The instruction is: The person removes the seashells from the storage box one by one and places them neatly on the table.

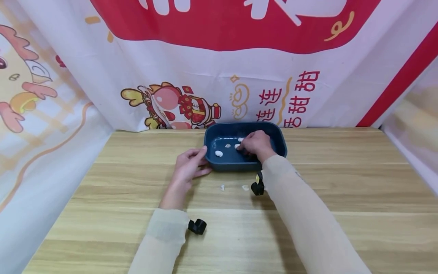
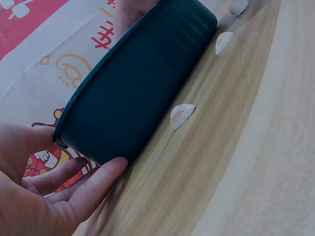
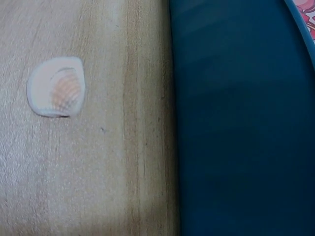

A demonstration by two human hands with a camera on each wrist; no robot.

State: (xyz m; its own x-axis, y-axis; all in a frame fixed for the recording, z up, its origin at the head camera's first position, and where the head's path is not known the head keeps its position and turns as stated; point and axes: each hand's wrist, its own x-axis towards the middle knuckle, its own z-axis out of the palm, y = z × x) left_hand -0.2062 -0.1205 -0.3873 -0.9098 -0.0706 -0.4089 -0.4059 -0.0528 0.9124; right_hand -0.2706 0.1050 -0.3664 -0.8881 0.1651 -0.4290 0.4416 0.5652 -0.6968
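Note:
A dark blue rectangular basin [image 1: 229, 166] stands on the table with several white seashells inside, such as one at its left [image 1: 218, 153]. My left hand [image 1: 189, 164] holds the basin's left end, thumb at the rim and fingers against the lower wall. Reaching inside, my right hand [image 1: 256, 144] has its fingertips down at a white shell [image 1: 237, 146], pinching it; the right wrist view does not show this hand. In front of the basin lie more shells on the wood, among them a ribbed one [image 2: 182, 116] and a pale orange-white one [image 3: 56, 87].
The wooden table [image 1: 137, 236] runs up to a printed white and red curtain [image 1: 191, 61] close behind the basin. Curtain sides also rise at left and right. Small black camera mounts [image 1: 197, 227] sit at both wrists.

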